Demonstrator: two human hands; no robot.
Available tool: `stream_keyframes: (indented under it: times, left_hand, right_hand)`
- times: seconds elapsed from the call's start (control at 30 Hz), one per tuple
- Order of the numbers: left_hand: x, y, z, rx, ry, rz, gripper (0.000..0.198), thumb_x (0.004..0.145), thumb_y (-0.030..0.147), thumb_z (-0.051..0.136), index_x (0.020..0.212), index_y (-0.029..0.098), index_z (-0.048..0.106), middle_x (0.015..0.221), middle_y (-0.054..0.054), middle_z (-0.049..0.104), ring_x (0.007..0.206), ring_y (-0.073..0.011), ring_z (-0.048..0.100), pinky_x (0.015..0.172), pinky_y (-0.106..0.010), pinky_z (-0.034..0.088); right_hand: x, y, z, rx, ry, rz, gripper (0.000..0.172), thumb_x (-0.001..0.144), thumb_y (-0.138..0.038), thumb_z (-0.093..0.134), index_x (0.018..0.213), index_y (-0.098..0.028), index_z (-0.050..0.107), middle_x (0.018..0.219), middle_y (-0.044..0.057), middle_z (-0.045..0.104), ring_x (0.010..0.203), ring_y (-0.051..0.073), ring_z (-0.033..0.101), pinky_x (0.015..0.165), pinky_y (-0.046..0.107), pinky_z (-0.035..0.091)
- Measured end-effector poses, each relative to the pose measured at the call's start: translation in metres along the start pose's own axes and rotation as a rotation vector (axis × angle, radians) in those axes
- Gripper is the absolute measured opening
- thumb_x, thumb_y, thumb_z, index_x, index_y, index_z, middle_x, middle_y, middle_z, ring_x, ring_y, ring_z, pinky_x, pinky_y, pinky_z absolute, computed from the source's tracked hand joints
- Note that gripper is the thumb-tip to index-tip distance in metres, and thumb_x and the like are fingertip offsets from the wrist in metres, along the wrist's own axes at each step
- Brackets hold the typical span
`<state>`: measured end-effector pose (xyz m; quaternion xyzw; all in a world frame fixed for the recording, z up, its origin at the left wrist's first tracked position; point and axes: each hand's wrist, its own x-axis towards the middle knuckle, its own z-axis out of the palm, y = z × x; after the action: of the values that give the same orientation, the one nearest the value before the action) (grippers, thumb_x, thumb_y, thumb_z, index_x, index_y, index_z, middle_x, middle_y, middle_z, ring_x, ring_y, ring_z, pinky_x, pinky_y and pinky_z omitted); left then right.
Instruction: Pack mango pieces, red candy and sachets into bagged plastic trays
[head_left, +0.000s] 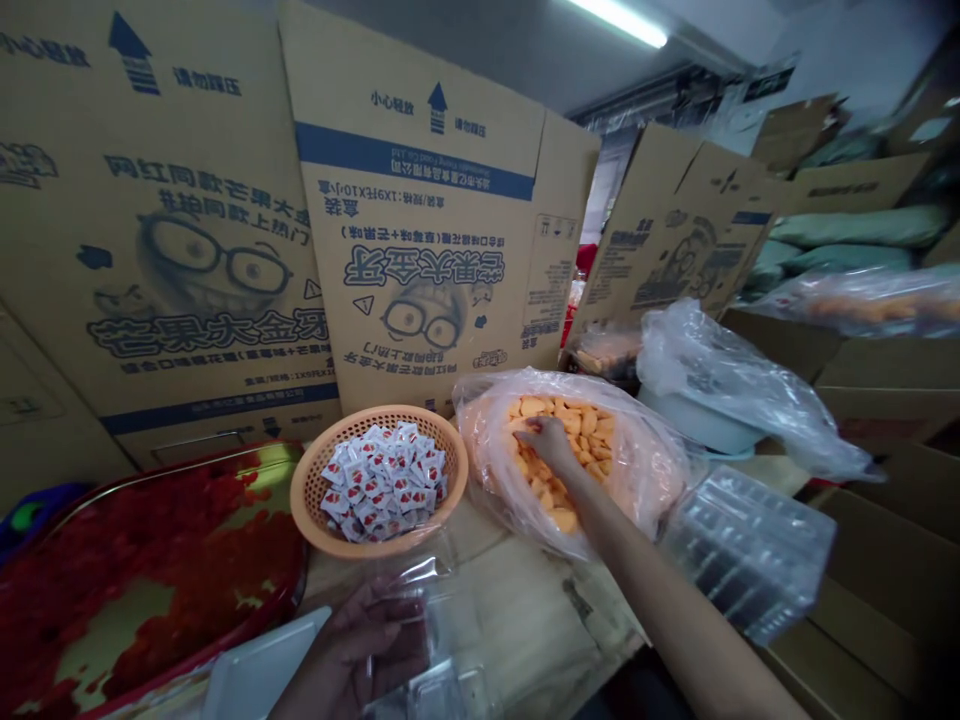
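My left hand (367, 640) is closed around the side of a clear plastic tray (431, 610) low in the view, and the tray's see-through walls blur its outline. My right hand (547, 442) reaches into an open plastic bag (480, 440) full of orange candy pieces (592, 425). Its fingers are bent together among the candies, and what lies between them cannot be made out. Between the two hands, toward the back, stands an orange perforated basket (304, 490) heaped with small white sachets (386, 480) with red marks.
At left sits a red-rimmed tray (300, 570) of red, sticky-looking pieces. A white plastic container (259, 665) is beside it. Clear stacked trays (750, 550) are right of my forearm, near a bowl (697, 420) under plastic film. Tall printed cartons (435, 220) wall off the back.
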<state>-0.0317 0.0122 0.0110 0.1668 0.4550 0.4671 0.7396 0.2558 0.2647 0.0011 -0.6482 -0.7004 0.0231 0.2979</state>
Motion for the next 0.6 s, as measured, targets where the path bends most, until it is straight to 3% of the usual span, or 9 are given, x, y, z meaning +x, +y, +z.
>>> stream_keyframes:
  times: [0.13, 0.23, 0.33, 0.5, 0.6]
  left_hand:
    - [0.001, -0.001, -0.001, -0.015, -0.05, 0.018, 0.041, 0.061, 0.01, 0.067, 0.1, 0.016, 0.06, 0.097, -0.01, 0.067, 0.088, -0.0268, 0.064, 0.084, -0.044, 0.048]
    - [0.001, -0.002, -0.001, -0.008, -0.057, 0.015, 0.038, 0.061, 0.009, 0.066, 0.098, 0.016, 0.061, 0.095, -0.009, 0.067, 0.086, -0.0254, 0.065, 0.083, -0.044, 0.048]
    - [0.0, -0.003, 0.0, 0.009, -0.038, 0.004, 0.038, 0.06, 0.008, 0.067, 0.096, 0.017, 0.061, 0.095, -0.008, 0.067, 0.085, -0.024, 0.064, 0.081, -0.041, 0.049]
    - [-0.004, -0.001, 0.0, 0.008, -0.06, 0.024, 0.036, 0.062, 0.008, 0.066, 0.096, 0.017, 0.06, 0.097, -0.009, 0.067, 0.087, -0.0244, 0.064, 0.081, -0.041, 0.049]
    - [-0.003, 0.0, -0.002, 0.0, -0.065, 0.027, 0.038, 0.062, 0.008, 0.066, 0.098, 0.016, 0.059, 0.097, -0.008, 0.067, 0.087, -0.0235, 0.065, 0.082, -0.042, 0.049]
  right_hand:
    - [-0.007, 0.008, -0.003, 0.032, -0.092, -0.052, 0.018, 0.064, -0.019, 0.059, 0.079, -0.013, 0.067, 0.07, 0.002, 0.064, 0.068, 0.016, 0.056, 0.066, 0.025, 0.042]
    - [-0.011, 0.007, -0.006, 0.044, -0.112, -0.07, 0.025, 0.061, -0.019, 0.063, 0.085, -0.015, 0.067, 0.074, 0.002, 0.062, 0.07, 0.016, 0.055, 0.068, 0.026, 0.042]
    - [-0.01, 0.002, -0.007, 0.054, -0.085, -0.061, 0.032, 0.058, -0.019, 0.066, 0.09, -0.016, 0.067, 0.078, 0.003, 0.059, 0.074, 0.017, 0.054, 0.072, 0.027, 0.041]
    - [-0.008, -0.002, -0.012, 0.119, 0.007, -0.045, 0.007, 0.064, -0.019, 0.059, 0.067, -0.015, 0.064, 0.07, 0.003, 0.057, 0.074, 0.017, 0.052, 0.075, 0.029, 0.039]
    - [-0.014, -0.008, -0.025, 0.191, 0.102, 0.006, 0.019, 0.075, -0.027, 0.05, 0.065, -0.014, 0.06, 0.069, 0.006, 0.058, 0.072, 0.019, 0.052, 0.072, 0.031, 0.04]
